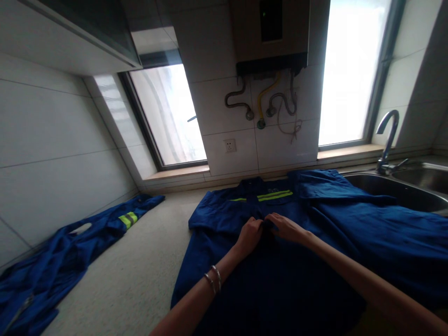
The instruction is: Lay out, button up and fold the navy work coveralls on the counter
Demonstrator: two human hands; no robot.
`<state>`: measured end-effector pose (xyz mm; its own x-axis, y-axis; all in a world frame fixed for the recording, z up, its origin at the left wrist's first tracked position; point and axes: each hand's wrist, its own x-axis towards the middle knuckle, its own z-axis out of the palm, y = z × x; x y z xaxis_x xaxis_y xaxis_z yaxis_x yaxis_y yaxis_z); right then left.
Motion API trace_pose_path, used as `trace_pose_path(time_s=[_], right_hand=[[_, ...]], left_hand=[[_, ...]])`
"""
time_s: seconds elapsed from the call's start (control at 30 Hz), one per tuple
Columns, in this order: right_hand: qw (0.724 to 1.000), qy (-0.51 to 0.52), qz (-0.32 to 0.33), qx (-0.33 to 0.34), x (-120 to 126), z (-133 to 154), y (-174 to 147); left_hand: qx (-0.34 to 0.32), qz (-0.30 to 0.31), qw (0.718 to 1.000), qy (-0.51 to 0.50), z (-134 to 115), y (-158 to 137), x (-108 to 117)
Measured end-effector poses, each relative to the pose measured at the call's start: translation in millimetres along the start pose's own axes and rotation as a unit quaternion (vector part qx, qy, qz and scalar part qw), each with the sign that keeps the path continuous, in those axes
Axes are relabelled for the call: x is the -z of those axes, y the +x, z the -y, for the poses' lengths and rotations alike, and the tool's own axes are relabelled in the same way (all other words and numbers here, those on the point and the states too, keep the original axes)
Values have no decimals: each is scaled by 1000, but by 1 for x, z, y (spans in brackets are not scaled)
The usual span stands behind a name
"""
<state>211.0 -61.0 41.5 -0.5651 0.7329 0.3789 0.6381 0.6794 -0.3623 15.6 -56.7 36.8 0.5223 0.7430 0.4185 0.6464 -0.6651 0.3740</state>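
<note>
A dark blue work jacket (pixel 217 252) with yellow-green reflective strips lies spread over the counter, its collar toward the wall. Both of my hands meet at its front, below the chest strips. My left hand (pixel 251 232) is closed, pinching the cloth along the front opening. Just beside it, my right hand (pixel 285 227) also grips the front edge with bent fingers. What exactly lies between the fingertips, cloth alone or a fastener, is too dark and small to make out. Two bracelets circle my left wrist.
Another blue garment (pixel 94 238) with a reflective band lies along the left wall on the pale counter (pixel 140 261). At the right are a sink (pixel 371 186) and a tap (pixel 387 140). A water heater (pixel 273 32) with pipes hangs on the tiled wall between two windows.
</note>
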Motion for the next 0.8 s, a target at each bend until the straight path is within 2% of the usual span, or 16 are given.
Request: trace_pose_path(time_s=[0.1, 0.17, 0.3, 0.37, 0.5, 0.67, 0.8], right_hand=[[995, 58, -83, -14, -4, 1, 2], [989, 91, -112, -19, -3, 6, 3], [992, 89, -85, -4, 5, 21, 3], [995, 72, -61, 9, 8, 29, 2], [998, 47, -30, 16, 11, 40, 2], [998, 33, -33, 33, 10, 41, 3], [997, 44, -48, 29, 10, 38, 3]], left_hand=[[-13, -33, 999, -19, -4, 6, 12], [-21, -19, 1000, -10, -8, 11, 24], [-69, 87, 992, 57, -17, 17, 46], [-86, 115, 985, 92, -21, 17, 52], [-129, 131, 970, 160, -25, 15, 54], [-196, 130, 938, 255, -28, 10, 50], [-193, 114, 942, 248, -28, 10, 50]])
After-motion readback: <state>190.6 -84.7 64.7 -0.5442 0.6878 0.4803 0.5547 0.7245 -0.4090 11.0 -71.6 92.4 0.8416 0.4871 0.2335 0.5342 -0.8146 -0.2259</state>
